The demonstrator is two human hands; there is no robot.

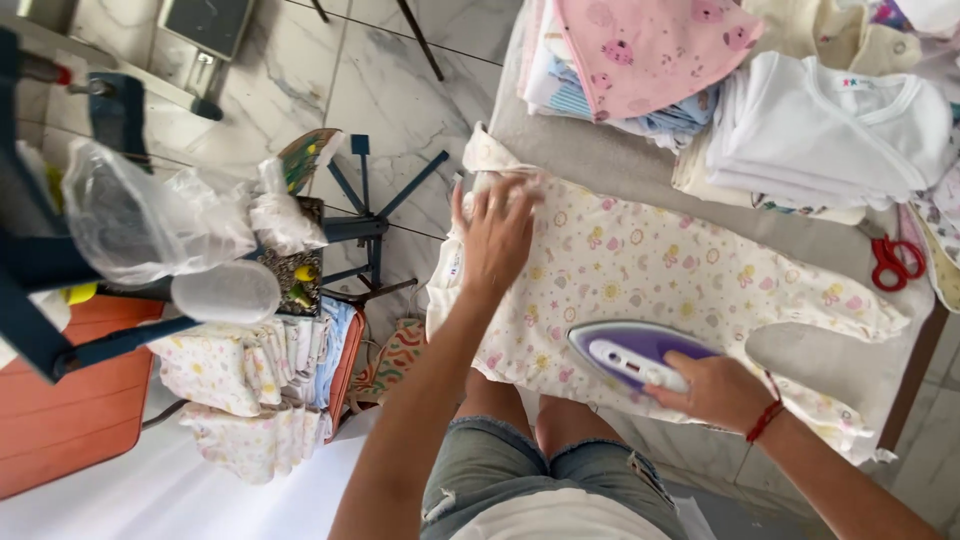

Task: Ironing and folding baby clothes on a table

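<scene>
- Centrally, one baby sleepsuit (pixel 650 270), cream with small printed suns and flowers, is lying spread flat across the grey ironing surface (pixel 600 160), its collar end pointing toward 9 o'clock and its two legs toward 3 o'clock.
- Left hand (pixel 495 235): it is lying released, fingers spread and palm down, pressing the collar end of the garment at about 10 o'clock from the iron; it is grasping nothing.
- Right hand (pixel 715 390): it is grasping the handle of the one purple and white iron (pixel 630 352), whose soleplate is resting on the lower body of the garment near the board's 6 o'clock edge.
- Risk, as a judgement: an iron sitting in one place could be scorching the thin cotton; cause, too long a pause.
- Risk: the left fingers are lying ahead of the iron's nose, so a quick stroke toward 9 o'clock could be burning them.
- Risk: the garment is overhanging the near edge, so a drag could be pulling it off or pressing in a crease.
- Count, at 12 to 2 o'clock: one pink printed cloth (pixel 650 45) topping a folded pile, and one stack of white folded garments (pixel 820 135).
- Count, at 3 o'clock: one pair of red-handled scissors (pixel 893 262).
- Count, at 8 o'clock: one stack of folded printed garments (pixel 250 385) beside an orange surface (pixel 70 420).
</scene>
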